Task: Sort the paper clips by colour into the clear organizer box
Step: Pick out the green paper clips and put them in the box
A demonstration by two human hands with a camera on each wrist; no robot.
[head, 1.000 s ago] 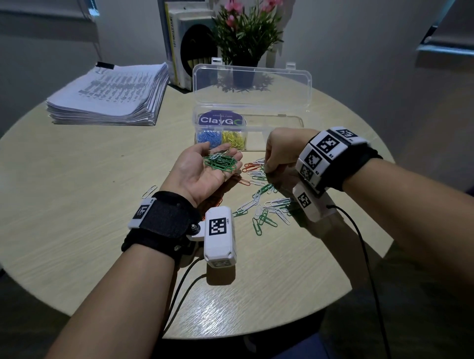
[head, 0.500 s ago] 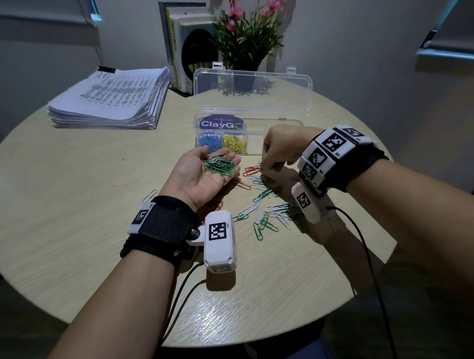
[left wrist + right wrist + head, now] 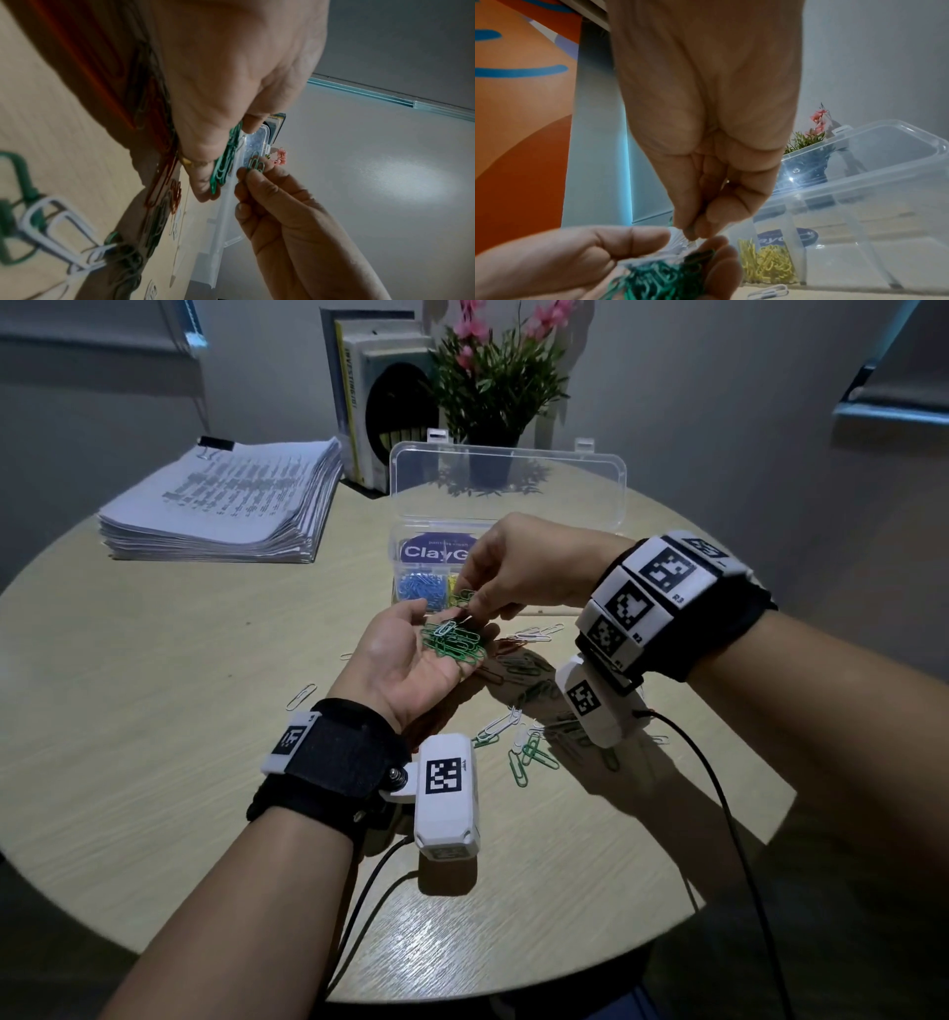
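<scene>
My left hand (image 3: pixel 405 660) lies palm up over the table and carries a pile of green paper clips (image 3: pixel 452 644) on its relaxed fingers. Just above that pile, my right hand (image 3: pixel 472 603) pinches a couple of green clips (image 3: pixel 255 165) between thumb and fingertips. Behind both hands the clear organizer box (image 3: pixel 508 469) stands with its lid up. It holds blue clips (image 3: pixel 418 588) in one compartment and yellow clips (image 3: pixel 765 261) in the one beside it. In the right wrist view the other compartments (image 3: pixel 859 233) show nothing inside.
Loose green, white and red clips (image 3: pixel 529 747) are scattered on the round wooden table (image 3: pixel 154 762) under and right of my hands; one white clip (image 3: pixel 300 695) lies alone at left. A paper stack (image 3: pixel 221 500), books (image 3: pixel 369 403) and a potted plant (image 3: pixel 493 387) stand at the back.
My right hand has risen from the loose clips on the table to just above my left palm, bringing green clips with it. The left hand has kept its pile and hardly moved.
</scene>
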